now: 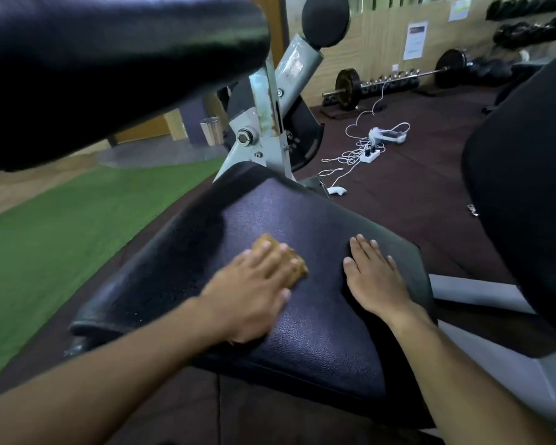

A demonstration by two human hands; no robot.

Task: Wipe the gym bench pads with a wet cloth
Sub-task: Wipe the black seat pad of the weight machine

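A dark padded seat pad (302, 332) fills the middle of the view, its left part darker and beaded with wet. My left hand (254, 290) presses flat on a folded orange-brown cloth (294, 264) that lies on the pad's centre; the cloth shows only past my fingertips. My right hand (374, 277) rests flat on the pad's right side, fingers together, holding nothing. A second black pad (109, 59) hangs overhead at the upper left. A third black pad (527, 203) stands at the right edge.
The grey metal frame (267, 123) with a round black roller (325, 19) rises behind the seat. White cables and a power strip (371, 154) lie on the dark rubber floor. A barbell (398, 77) sits by the wall. Green turf (45, 245) lies to the left.
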